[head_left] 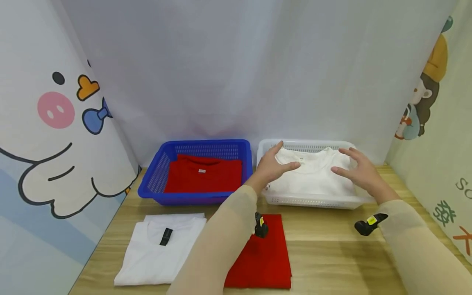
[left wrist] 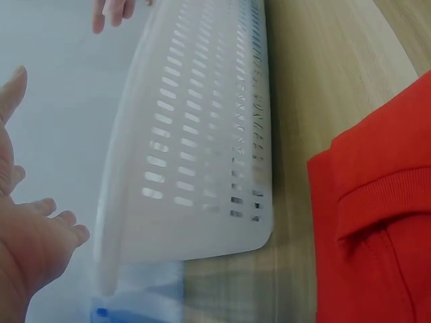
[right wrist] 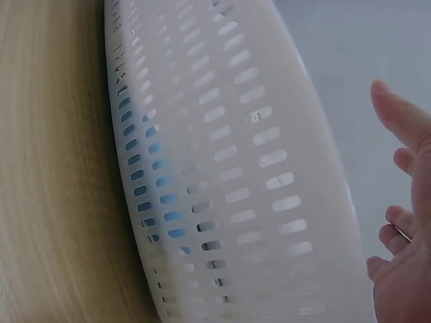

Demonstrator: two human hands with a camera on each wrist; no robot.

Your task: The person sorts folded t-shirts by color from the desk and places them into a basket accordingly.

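Note:
A folded white T-shirt (head_left: pixel 311 174) lies in the white basket (head_left: pixel 313 200), its neckline toward the back. Over the basket's left part is my left hand (head_left: pixel 272 166), thumb and fingers spread apart and holding nothing. My right hand (head_left: pixel 359 170) hovers over the right part in the same way, also holding nothing. In the left wrist view, the left hand (left wrist: pixel 34 235) is beside the perforated basket wall (left wrist: pixel 195 134). The right wrist view has the right hand (right wrist: pixel 407 222) past the basket rim (right wrist: pixel 330 161).
Left of the white basket stands a blue basket (head_left: pixel 195 198) with a folded red T-shirt (head_left: pixel 204 176) inside. In front lie another folded white T-shirt (head_left: pixel 158 250) and a folded red garment (head_left: pixel 265 258), partly behind my left sleeve. A pale curtain (head_left: pixel 236 73) hangs behind the wooden table (head_left: pixel 324 254).

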